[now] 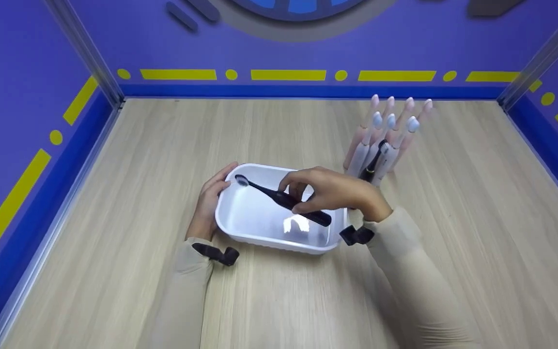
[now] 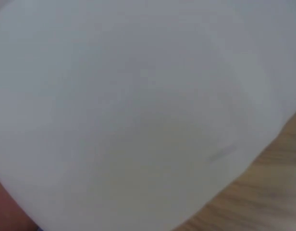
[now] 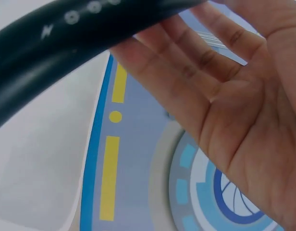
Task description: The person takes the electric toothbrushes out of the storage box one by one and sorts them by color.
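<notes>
- My right hand (image 1: 337,191) pinches a black electric toothbrush (image 1: 284,198) at the middle of its handle, fingertips curled down onto it, over a white plastic tub (image 1: 240,228).
- The toothbrush lies nearly level across the tub's opening, its bristled head (image 1: 241,181) towards the far left corner and its butt end towards the near right.
- In the right wrist view my fingers (image 3: 186,62) run fairly straight under the black handle (image 3: 66,33), which shows a lightning mark and small round symbols.
- My left hand (image 1: 209,203) rests against the tub's left wall, fingers laid along the far left corner of the rim; I hold the tub steady with a loose grip on its edge.
- The left wrist view is filled by the blurred white wall of the tub (image 2: 138,115), with a strip of wooden table (image 2: 268,192) at the lower right.
- Behind my right hand, a cluster of pink and white electric toothbrushes (image 1: 388,135) stands upright on the table (image 1: 114,160), with one black one among them.
</notes>
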Motion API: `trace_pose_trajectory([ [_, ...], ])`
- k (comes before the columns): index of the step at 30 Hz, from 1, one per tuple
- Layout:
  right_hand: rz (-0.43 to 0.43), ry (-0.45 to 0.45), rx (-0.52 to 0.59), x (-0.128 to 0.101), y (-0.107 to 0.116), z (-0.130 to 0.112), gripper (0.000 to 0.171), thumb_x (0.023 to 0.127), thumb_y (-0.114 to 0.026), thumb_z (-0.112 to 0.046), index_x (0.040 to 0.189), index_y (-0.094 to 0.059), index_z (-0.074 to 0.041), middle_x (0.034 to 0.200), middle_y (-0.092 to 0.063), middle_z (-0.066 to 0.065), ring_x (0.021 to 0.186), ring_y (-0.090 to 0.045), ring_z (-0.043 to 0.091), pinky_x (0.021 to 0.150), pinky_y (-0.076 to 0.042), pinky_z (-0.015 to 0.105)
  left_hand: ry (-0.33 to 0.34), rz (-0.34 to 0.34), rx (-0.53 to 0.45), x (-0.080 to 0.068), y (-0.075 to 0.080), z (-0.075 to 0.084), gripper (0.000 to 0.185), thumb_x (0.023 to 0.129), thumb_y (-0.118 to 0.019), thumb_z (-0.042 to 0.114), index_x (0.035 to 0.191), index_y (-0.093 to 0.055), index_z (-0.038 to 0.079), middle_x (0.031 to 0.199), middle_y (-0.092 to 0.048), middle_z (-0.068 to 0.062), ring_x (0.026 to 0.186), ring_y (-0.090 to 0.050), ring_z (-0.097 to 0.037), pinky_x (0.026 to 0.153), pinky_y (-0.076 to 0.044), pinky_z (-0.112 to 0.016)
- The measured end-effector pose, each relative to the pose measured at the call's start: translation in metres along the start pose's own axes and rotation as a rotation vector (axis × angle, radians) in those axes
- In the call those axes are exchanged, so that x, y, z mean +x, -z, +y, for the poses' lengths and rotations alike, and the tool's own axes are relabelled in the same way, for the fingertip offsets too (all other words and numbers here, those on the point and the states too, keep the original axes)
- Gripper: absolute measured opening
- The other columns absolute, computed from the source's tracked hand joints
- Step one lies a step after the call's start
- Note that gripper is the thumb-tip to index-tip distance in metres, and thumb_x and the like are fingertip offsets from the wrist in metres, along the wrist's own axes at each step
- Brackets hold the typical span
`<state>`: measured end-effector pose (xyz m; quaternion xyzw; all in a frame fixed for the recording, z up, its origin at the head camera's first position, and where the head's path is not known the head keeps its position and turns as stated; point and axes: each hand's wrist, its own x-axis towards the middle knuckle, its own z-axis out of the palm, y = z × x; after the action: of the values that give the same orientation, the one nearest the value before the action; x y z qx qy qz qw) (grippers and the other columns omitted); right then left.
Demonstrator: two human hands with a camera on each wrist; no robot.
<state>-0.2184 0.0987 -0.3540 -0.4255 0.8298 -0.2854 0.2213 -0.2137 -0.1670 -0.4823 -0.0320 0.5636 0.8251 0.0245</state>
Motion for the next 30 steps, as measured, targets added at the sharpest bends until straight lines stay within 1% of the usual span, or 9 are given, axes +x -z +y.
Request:
trace_pose_trajectory([
  [5,0.064,0.023,0.049,-0.012,0.000,0.001,0.039,0.085,-0.069,-0.014,0.122,-0.058,-0.011,0.103,-0.070,0.006,0.099,-0.065,0.017,0.085,-0.056,0.033,0.003,-0.004,-0.004,0.000,0.000,0.001,0.051,0.093,-0.033,0.002,0.143,-0.043,0.001,0.153,-0.038,-0.009,0.143,-0.033,-0.019,0.119,-0.023,-0.034],
  [11,0.132,0.074,0.112,-0.027,0.002,0.003,0.040,0.086,-0.069,-0.011,0.123,-0.057,-0.007,0.112,-0.067,0.009,0.104,-0.063,0.021,0.086,-0.057,0.033,0.004,-0.007,0.026,0.000,0.000,0.001,0.051,0.094,-0.032,0.003,0.144,-0.042,0.003,0.155,-0.036,-0.006,0.144,-0.031,-0.019,0.119,-0.023,-0.034],
  [17,0.203,0.138,0.094,-0.040,0.001,0.008,0.038,0.085,-0.070,-0.009,0.120,-0.059,-0.006,0.111,-0.067,0.009,0.103,-0.063,0.021,0.084,-0.057,0.032,0.005,-0.007,0.042,-0.001,0.001,0.001,0.051,0.094,-0.033,0.004,0.144,-0.043,0.004,0.155,-0.035,-0.005,0.144,-0.031,-0.020,0.119,-0.023,-0.035],
  [21,0.233,0.145,0.099,-0.050,0.001,0.012,0.036,0.085,-0.071,-0.011,0.119,-0.059,-0.007,0.111,-0.067,0.008,0.103,-0.064,0.021,0.083,-0.058,0.034,0.002,-0.007,0.070,-0.001,0.001,0.000,0.050,0.094,-0.033,0.005,0.144,-0.044,0.006,0.155,-0.036,-0.004,0.144,-0.031,-0.019,0.119,-0.024,-0.035],
  [25,0.278,0.164,0.110,-0.060,0.000,0.018,0.035,0.084,-0.072,-0.012,0.117,-0.061,-0.006,0.111,-0.067,0.009,0.102,-0.064,0.019,0.079,-0.059,0.036,-0.005,-0.011,0.077,-0.001,0.001,-0.001,0.050,0.095,-0.033,0.005,0.144,-0.044,0.006,0.155,-0.036,-0.004,0.144,-0.031,-0.020,0.119,-0.024,-0.036],
  [28,0.325,0.208,0.117,-0.066,-0.001,0.023,0.036,0.083,-0.073,-0.009,0.117,-0.061,-0.004,0.111,-0.067,0.010,0.101,-0.064,0.015,0.077,-0.059,0.034,-0.005,-0.009,0.077,0.000,0.001,-0.001,0.050,0.094,-0.033,0.005,0.144,-0.044,0.006,0.155,-0.036,-0.004,0.144,-0.032,-0.019,0.119,-0.025,-0.035],
  [30,0.354,0.240,0.112,-0.070,-0.001,0.026,0.036,0.082,-0.073,-0.005,0.117,-0.061,-0.002,0.111,-0.066,0.011,0.100,-0.064,0.012,0.075,-0.059,0.030,-0.002,-0.005,0.082,0.000,0.002,-0.001,0.051,0.094,-0.033,0.005,0.144,-0.044,0.007,0.154,-0.037,-0.004,0.144,-0.032,-0.019,0.119,-0.025,-0.035],
])
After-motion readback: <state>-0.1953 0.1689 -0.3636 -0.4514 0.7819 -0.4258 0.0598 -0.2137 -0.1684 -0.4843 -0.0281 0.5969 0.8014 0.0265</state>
